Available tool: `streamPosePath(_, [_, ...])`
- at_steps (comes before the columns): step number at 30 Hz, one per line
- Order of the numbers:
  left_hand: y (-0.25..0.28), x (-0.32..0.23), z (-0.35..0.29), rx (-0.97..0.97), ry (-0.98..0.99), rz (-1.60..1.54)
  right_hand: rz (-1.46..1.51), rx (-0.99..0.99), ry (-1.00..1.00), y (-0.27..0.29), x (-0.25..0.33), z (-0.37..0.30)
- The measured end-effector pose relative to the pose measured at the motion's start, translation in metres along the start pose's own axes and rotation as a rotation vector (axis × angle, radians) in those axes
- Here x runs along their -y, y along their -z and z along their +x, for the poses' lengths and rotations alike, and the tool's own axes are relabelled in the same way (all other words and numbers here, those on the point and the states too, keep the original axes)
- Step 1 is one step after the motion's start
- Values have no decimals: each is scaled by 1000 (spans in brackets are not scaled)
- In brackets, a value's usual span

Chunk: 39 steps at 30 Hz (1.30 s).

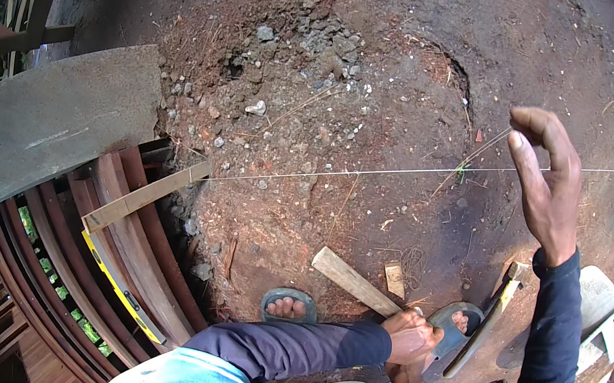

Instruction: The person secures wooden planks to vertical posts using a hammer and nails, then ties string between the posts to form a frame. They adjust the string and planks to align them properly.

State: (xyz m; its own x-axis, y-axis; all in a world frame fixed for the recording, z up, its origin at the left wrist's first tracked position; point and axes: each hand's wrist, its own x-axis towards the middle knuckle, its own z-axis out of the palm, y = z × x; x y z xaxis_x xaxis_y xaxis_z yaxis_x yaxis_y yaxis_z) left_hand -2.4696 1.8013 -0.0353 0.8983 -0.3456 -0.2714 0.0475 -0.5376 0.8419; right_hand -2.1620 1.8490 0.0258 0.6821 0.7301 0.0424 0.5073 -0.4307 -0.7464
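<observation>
My left hand (414, 338) is closed around a pale wooden stick (357, 279), low between my feet, with its blunt end pointing up and left. My right hand (548, 179) is raised at the right, thumb and forefinger curled toward each other in a pinch. Thin straw-like strands (485, 148) reach its fingertips; whether they are gripped is hard to tell. A taut white string (342, 173) crosses the ground and passes behind that hand. At its left end it meets a narrow wooden board (148, 196), which lies across dark beams.
A yellow spirit level (120, 286) rests along the dark wooden beams (143, 245) at left, below a grey sheet (59, 118). Rubble (323, 48) covers the dirt ahead. A wooden-handled tool (494, 312) lies beside my right sandal (453, 329); a small wood block (395, 278) is nearby.
</observation>
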Motion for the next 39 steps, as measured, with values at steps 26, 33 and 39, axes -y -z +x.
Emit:
streamPosePath(26, [203,175,-246,-1409,900,-1233,102,319,180,-259,154,-57])
streamPosePath(33, [202,201,-236,-1509,889,-1329,187,245,86,-303,190,-62])
streamPosePath(39, [198,216,-236,-1580,921,-1285,145,304,89,-318,191,-64])
